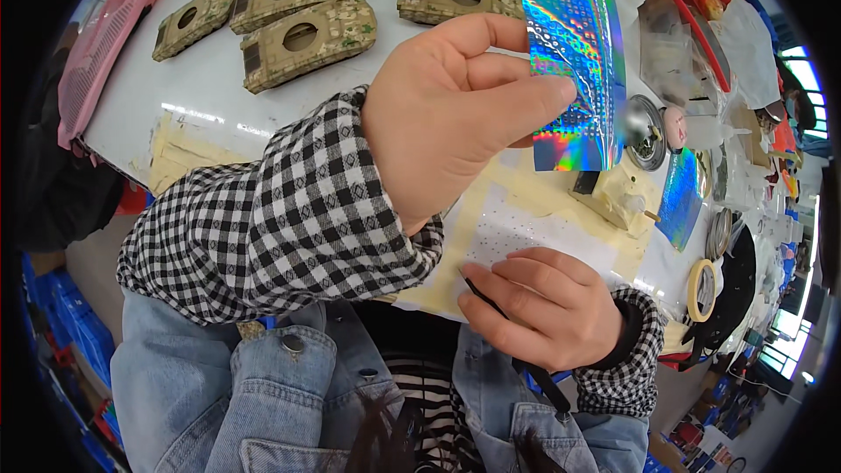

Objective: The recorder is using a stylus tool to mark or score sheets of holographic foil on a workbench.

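Observation:
Raised over the table, my left hand (464, 105) pinches a shiny rainbow holographic sheet (574, 44) between thumb and fingers; the sheet is creased and slightly curved. Lower and to the right, my right hand (547, 311) is closed around slim black tweezers (550, 390), their pointed tip showing past the fingers to the left. Beneath both hands lies a white paper (499, 236) covered with tiny dark specks, bordered with yellowish tape. Just behind it is a cream-coloured lump (624, 197) with a small stick poking out of it.
Several camouflage model tank hulls (311, 39) stand at the back of the white table. A pink perforated basket (114, 52) is at the left edge. On the right are a round metal tin (646, 131), another holographic sheet (680, 197), a tape roll (701, 290) and plastic bags (679, 52).

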Motion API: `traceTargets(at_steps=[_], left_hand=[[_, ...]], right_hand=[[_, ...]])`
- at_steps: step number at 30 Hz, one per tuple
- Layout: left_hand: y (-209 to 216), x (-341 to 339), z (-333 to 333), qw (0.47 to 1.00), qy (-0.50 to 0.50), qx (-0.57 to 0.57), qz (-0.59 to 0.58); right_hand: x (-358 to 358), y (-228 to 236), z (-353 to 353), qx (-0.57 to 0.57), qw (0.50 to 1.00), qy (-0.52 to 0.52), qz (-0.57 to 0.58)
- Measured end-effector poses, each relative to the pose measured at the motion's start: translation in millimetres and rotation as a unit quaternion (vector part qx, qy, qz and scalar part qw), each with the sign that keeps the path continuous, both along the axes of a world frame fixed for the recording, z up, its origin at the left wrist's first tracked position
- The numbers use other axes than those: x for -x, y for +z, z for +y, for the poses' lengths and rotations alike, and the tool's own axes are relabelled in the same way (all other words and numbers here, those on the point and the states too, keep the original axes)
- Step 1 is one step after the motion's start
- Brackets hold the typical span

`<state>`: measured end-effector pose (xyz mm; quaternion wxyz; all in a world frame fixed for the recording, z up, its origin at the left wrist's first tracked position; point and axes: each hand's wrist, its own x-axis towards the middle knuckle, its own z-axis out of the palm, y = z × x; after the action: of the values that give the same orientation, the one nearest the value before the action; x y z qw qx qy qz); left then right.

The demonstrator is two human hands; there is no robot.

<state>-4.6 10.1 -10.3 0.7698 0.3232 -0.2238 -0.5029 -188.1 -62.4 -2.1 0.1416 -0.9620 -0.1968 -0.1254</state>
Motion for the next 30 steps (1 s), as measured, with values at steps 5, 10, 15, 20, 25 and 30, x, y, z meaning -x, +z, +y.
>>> traceTargets(at_steps=[5,10,15,20,25,30], left_hand=[[-1,0,0,1.0,0.002,0.011,0.007],[-1,-1,0,1.0,0.009,0.006,0.003],[1,0,1,1.0,0.007,-0.004,-0.001],[4,-3,4,0.996,-0.049,-0.04,-0.056],[8,3,6,0.994,-0.064,-0.093,-0.006],[16,13,9,0.989,-0.084,-0.119,-0.005]], right_hand=[[-1,1,1,-0.052,0.998,-0.016,0.034],[-1,2,-5,-0.1,0.995,-0.021,0.023],[-2,-1,-5,-0.104,0.994,-0.016,0.017],[5,14,-11,-0.137,0.987,-0.054,-0.066],[17,27,-17,-0.21,0.955,-0.162,-0.131],[22,39,-21,-0.115,0.961,-0.216,-0.131]])
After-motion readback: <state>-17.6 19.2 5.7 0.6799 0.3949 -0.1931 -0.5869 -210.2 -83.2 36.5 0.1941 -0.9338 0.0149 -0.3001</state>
